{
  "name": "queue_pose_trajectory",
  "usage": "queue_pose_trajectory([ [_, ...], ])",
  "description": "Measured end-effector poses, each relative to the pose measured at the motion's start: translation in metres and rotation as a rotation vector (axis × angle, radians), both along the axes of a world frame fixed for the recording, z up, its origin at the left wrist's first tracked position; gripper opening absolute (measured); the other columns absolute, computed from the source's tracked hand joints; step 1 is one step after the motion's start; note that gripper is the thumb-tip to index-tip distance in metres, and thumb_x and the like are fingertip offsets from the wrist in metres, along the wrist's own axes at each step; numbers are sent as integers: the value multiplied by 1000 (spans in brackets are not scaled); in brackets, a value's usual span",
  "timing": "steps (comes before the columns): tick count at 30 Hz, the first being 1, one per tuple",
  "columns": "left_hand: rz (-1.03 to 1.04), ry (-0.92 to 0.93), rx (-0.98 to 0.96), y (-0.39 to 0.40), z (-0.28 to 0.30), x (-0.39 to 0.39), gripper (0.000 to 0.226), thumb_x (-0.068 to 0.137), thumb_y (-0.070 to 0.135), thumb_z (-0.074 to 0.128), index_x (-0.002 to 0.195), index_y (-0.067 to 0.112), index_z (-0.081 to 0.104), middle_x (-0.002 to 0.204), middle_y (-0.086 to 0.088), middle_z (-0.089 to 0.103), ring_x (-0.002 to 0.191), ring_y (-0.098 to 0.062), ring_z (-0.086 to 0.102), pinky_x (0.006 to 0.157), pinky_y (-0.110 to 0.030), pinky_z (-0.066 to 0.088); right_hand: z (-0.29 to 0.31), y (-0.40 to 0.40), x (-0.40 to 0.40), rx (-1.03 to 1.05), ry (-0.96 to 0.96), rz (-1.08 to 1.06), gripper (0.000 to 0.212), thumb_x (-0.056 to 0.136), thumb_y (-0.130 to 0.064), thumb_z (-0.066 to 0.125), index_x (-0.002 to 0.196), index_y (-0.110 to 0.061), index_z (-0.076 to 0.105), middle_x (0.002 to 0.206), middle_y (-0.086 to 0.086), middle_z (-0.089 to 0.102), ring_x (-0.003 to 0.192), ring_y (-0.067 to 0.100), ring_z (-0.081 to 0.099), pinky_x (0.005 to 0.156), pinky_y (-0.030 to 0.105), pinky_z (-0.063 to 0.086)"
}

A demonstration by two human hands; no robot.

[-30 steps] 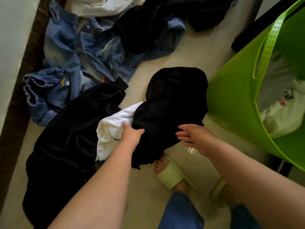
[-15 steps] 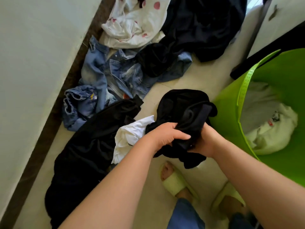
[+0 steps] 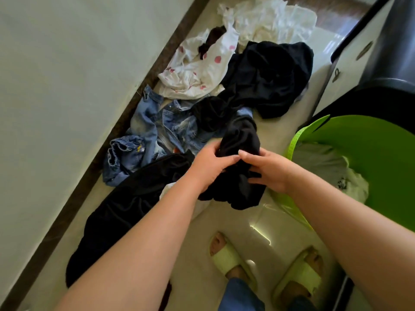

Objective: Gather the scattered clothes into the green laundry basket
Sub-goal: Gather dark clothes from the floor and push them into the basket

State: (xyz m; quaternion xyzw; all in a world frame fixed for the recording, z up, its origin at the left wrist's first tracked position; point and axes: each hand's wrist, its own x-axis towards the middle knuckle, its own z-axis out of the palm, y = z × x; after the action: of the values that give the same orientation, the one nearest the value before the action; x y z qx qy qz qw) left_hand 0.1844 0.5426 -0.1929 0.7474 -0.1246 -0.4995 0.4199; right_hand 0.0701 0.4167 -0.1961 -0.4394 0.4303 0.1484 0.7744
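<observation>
A bunched black garment (image 3: 241, 142) hangs in the air between both hands, lifted off the floor. My left hand (image 3: 210, 163) grips its left side and my right hand (image 3: 269, 170) pinches its right side. The green laundry basket (image 3: 370, 153) stands just right of the hands, with grey and white clothes (image 3: 325, 167) inside. On the floor lie blue jeans (image 3: 157, 133), a long black garment (image 3: 125, 203), another black garment (image 3: 269, 79), a white piece with pink dots (image 3: 197, 68) and a white crumpled piece (image 3: 274, 19).
A pale wall with a dark skirting board (image 3: 107, 153) runs along the left. A white cabinet (image 3: 350, 63) and a dark appliance (image 3: 395, 52) stand at the right behind the basket. My feet in pale green slippers (image 3: 226, 257) stand on the tiled floor.
Both hands closed on the black garment and raised it off the floor. The view tilted up, showing more clothes farther away.
</observation>
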Motion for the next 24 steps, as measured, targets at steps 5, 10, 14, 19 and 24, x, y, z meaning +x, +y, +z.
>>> queue_pose_trajectory([
  [5, -176, -161, 42, -14, 24, 20, 57, 68, 34, 80, 120, 24, 60, 113, 6, 68, 107, -13, 64, 95, -36, 50, 48, -24, 19, 56, -117, -256, 38, 97, -27, 53, 133, -17, 52, 113, 5, 66, 99, 22, 64, 89, 39, 49],
  [10, -652, -647, 413, -32, 35, 15, 54, 78, 62, 50, 105, 18, 65, 108, -9, 67, 111, -32, 57, 91, -38, 41, 102, -42, 33, 237, -295, -199, 30, 95, -20, 49, 123, -13, 55, 95, 6, 71, 85, 20, 70, 74, 38, 60],
  [14, -518, -622, 402, -31, 40, 22, 32, 61, 60, 37, 65, 29, 45, 87, -5, 60, 95, -35, 57, 91, -47, 45, 131, -73, 24, 323, -466, -323, 50, 85, -28, 53, 133, -11, 50, 131, 11, 57, 123, 30, 55, 101, 46, 44],
  [19, -306, -456, 346, -39, 74, 33, 36, 93, 28, 55, 60, 18, 44, 59, 0, 47, 60, -16, 45, 65, -29, 30, 140, -104, 13, 378, -520, -546, 42, 98, -32, 44, 129, -6, 54, 133, 14, 59, 124, 34, 56, 99, 52, 47],
  [24, 269, -52, 229, -54, 108, 61, 56, 70, 49, 73, 109, 8, 68, 104, -10, 72, 93, -27, 68, 89, -37, 53, 129, -120, 13, -227, -212, -223, 69, 86, -39, 67, 145, -18, 39, 133, -3, 58, 122, 16, 56, 110, 47, 36],
])
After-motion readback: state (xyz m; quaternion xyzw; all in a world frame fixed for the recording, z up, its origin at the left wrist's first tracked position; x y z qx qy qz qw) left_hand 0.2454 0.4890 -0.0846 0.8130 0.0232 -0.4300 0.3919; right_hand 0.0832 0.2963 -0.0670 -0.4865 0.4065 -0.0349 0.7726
